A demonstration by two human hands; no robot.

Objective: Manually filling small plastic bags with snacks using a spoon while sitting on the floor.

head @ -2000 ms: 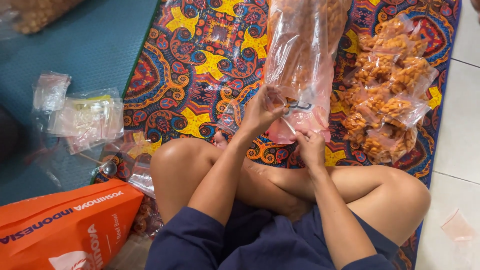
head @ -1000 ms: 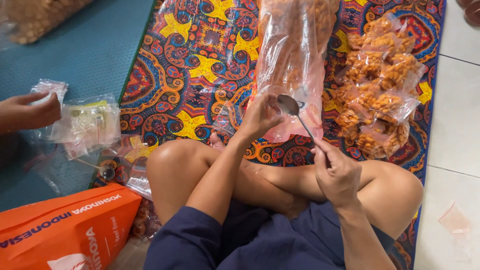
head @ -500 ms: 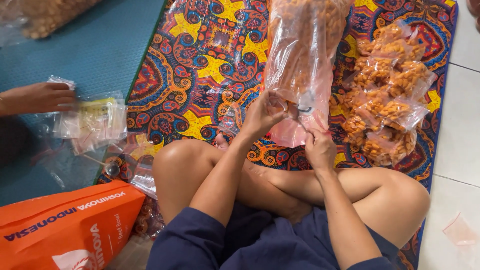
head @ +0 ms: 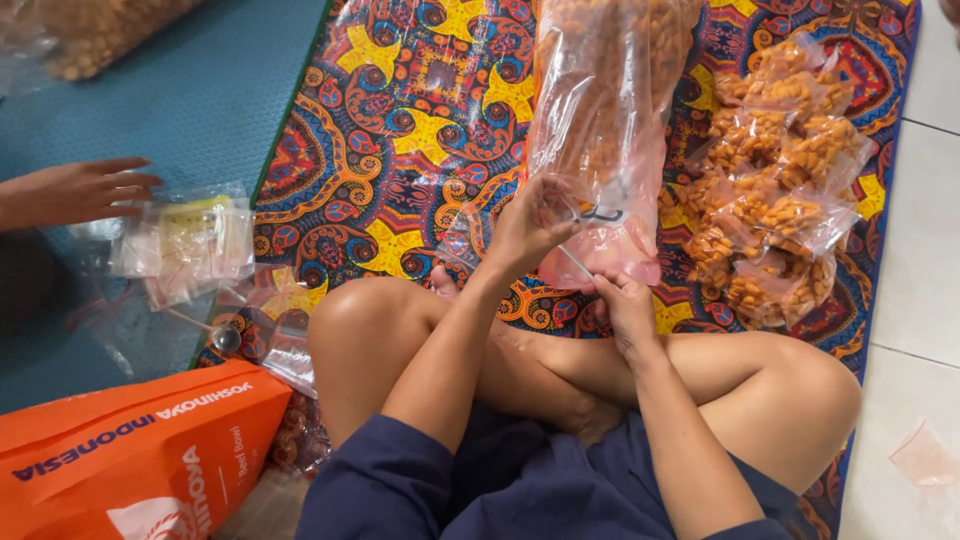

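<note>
Two hands work at the mouth of a large clear bag of orange snacks [head: 600, 110] lying on the patterned mat [head: 400, 130]. Far left, another person's hand [head: 85, 190] rests open beside a stack of small clear bags [head: 185, 245]. An orange carrier bag [head: 130, 455] lies lower left. Left hand [head: 530, 225], fingers curled, pinches the bag's edge. Right hand [head: 622, 305], closed, grips a spoon handle [head: 577, 262] angled into the opening. Filled snack packets [head: 775, 190] lie piled at right.
</note>
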